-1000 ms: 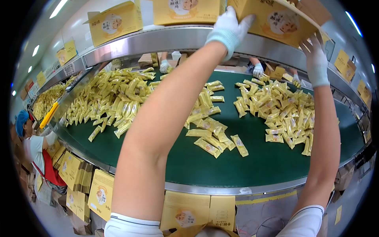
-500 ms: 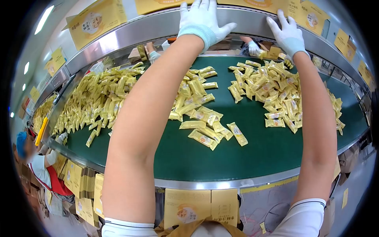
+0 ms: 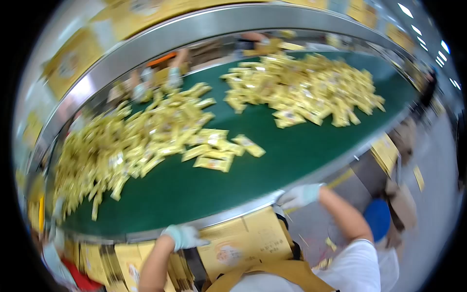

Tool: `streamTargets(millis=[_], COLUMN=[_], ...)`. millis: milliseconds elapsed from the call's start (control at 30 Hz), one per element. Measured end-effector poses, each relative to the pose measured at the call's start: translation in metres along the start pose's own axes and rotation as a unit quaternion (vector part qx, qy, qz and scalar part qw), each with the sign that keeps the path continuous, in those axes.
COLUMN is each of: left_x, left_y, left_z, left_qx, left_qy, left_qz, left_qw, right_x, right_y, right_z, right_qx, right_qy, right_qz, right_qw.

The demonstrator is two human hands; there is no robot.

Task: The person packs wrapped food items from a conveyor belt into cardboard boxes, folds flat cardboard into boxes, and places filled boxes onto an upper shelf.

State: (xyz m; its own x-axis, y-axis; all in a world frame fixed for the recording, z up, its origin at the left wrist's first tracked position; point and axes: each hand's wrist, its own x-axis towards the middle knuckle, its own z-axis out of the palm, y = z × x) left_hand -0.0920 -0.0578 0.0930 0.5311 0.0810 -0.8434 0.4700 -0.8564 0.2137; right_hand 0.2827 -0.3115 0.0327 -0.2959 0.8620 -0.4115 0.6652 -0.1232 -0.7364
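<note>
My left hand (image 3: 184,237), in a white glove with a pale green cuff, is low at the near side of the conveyor. Its fingers stretch right, over the left edge of a flat yellow carton (image 3: 238,246) with printing. My right hand (image 3: 300,195), gloved alike, is at the metal rim (image 3: 255,207) near the carton's upper right corner. Its fingers look extended, though blurred, and I see nothing held. Beyond both hands, many small yellow wrapped packets lie on the green belt (image 3: 194,197), in a left pile (image 3: 146,129) and a right pile (image 3: 311,92).
Stacked flat cartons (image 3: 114,265) stand at the lower left, beside a person in a red apron (image 3: 82,277). Other workers' gloved hands (image 3: 174,78) reach in across the belt. A metal rail (image 3: 204,22) arches overhead. At the right are a blue round object (image 3: 378,220) and brown cardboard (image 3: 401,194).
Both my hands have left the upper metal rail and come down to the near side of the belt. The view has turned right and tilted, and the piles appear shifted left.
</note>
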Motion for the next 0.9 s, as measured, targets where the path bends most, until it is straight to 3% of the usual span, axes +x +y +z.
streamTargets(millis=[33, 67, 100, 133, 167, 200, 233, 300, 433, 567, 667, 767, 867, 900], left_x=[0.001, 0.034, 0.021, 0.06, 0.075, 0.09, 0.088, 0.12, 0.129, 0.118, 0.135, 0.116, 0.177, 0.164], left_y=[-0.002, -0.037, -0.019, -0.055, -0.056, -0.056, -0.04, -0.051, -0.034, -0.015, -0.036, -0.017, -0.11, -0.095], left_z=[0.02, 0.06, 0.069, 0.122, 0.134, 0.145, 0.157, 0.183, 0.193, 0.187, 0.193, 0.189, 0.239, 0.23], left_qx=[-0.03, -0.034, -0.113, -0.13, -0.208, -0.282, -0.323, -0.355, -0.338, -0.443, -0.431, -0.53, -0.445, -0.52], left_qy=[0.058, 0.098, 0.203, 0.337, 0.327, 0.32, 0.382, 0.349, 0.396, 0.483, 0.435, 0.442, 0.507, 0.472], left_qz=[-0.089, -0.131, -0.182, -0.177, -0.213, -0.25, -0.19, -0.179, -0.231, -0.06, -0.208, -0.097, 0.152, 0.096], left_qw=[0.994, 0.986, 0.955, 0.915, 0.897, 0.869, 0.845, 0.849, 0.822, 0.753, 0.763, 0.717, 0.722, 0.705], right_x=[-0.002, 0.013, 0.011, 0.04, 0.052, 0.05, 0.058, 0.065, 0.054, 0.055, 0.043, 0.056, 0.053, 0.053], right_y=[-0.013, 0.024, 0.004, 0.052, 0.045, 0.009, 0.002, -0.019, -0.034, -0.021, -0.025, -0.014, -0.018, -0.019], right_z=[0.029, 0.086, 0.105, 0.161, 0.182, 0.188, 0.205, 0.221, 0.206, 0.207, 0.204, 0.214, 0.215, 0.216], right_qx=[0.015, 0.002, 0.122, 0.051, 0.039, 0.159, 0.218, 0.173, 0.24, 0.29, 0.335, 0.308, 0.294, 0.285], right_qy=[-0.054, 0.026, 0.091, 0.22, 0.273, 0.315, 0.37, 0.429, 0.395, 0.389, 0.362, 0.402, 0.416, 0.425], right_qz=[0.134, 0.146, 0.17, 0.16, 0.233, 0.278, 0.235, 0.262, 0.276, 0.235, 0.2, 0.198, 0.178, 0.173], right_qw=[0.989, 0.989, 0.974, 0.961, 0.932, 0.893, 0.872, 0.847, 0.843, 0.842, 0.846, 0.839, 0.842, 0.842])
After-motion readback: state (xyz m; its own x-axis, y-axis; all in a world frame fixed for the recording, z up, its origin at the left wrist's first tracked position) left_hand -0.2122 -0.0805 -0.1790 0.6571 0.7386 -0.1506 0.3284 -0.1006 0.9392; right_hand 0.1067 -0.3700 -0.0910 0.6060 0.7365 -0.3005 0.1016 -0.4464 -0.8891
